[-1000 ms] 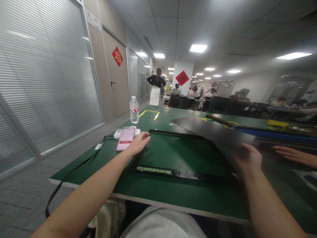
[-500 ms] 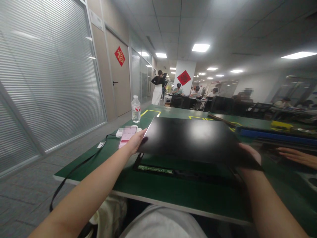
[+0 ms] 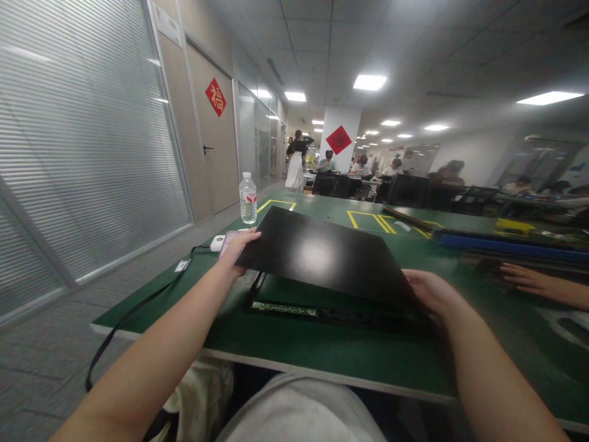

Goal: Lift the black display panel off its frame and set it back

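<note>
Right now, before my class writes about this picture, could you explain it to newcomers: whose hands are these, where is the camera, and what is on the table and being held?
There is no robot here: a person works bare-handed, and the camera on their head looks forward and down. The left hand and right hand hold a black panel by opposite sides, tilted above a dark frame. The frame lies on the green table, with a green strip along its near side. A bottle and a partly hidden phone are at the left. The hand at far right is someone else's.
</note>
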Demonstrator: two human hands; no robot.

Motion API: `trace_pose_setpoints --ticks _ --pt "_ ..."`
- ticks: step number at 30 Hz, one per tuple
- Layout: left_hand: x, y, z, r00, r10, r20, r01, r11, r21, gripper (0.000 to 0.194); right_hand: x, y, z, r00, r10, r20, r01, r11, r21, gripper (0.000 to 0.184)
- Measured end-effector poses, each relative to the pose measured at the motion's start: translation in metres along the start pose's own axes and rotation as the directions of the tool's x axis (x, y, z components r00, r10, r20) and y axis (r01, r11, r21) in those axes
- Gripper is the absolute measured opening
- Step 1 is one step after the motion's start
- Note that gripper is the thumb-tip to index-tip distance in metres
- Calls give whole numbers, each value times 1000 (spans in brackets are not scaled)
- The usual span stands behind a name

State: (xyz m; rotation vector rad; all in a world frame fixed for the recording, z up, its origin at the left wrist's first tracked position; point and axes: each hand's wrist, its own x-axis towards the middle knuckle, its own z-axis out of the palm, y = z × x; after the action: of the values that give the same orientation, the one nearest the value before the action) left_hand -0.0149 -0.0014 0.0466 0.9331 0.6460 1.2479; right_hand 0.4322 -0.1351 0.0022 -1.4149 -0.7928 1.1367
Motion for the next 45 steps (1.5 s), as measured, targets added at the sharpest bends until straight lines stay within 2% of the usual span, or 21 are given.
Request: trace_pose_setpoints --ticks 2,6,12,21,32,38,45 --pt "3 -1 -3 1000 19 21 -19 1000 1 35 3 0 -1 999 25 -47 -26 999 -25 22" --pt "7 -8 -7 996 62 64 -65 996 56 42 1 -2 -2 964 -16 -265 -9 996 -92 31" --pt "4 -22 -4 1000 -22 19 19 991 135 52 -4 -5 -1 914 -92 -395 -12 967 -253 30" --pt "0 -31 -1 993 -105 -44 111 979 172 49 -1 -3 -6 869 -173 -463 -79 876 -476 30" --pt "-6 -34 8 987 -157 -20 157 958 242 43 -1 -8 -13 849 -260 -460 -180 675 -715 25" --pt "-4 -37 7 984 -164 -70 177 944 280 33 -7 -11 -7 859 -264 -439 -204 610 -766 26" --pt "-5 -39 6 984 -166 -61 177 939 295 31 -12 -14 1 859 -260 -440 -217 594 -774 22"
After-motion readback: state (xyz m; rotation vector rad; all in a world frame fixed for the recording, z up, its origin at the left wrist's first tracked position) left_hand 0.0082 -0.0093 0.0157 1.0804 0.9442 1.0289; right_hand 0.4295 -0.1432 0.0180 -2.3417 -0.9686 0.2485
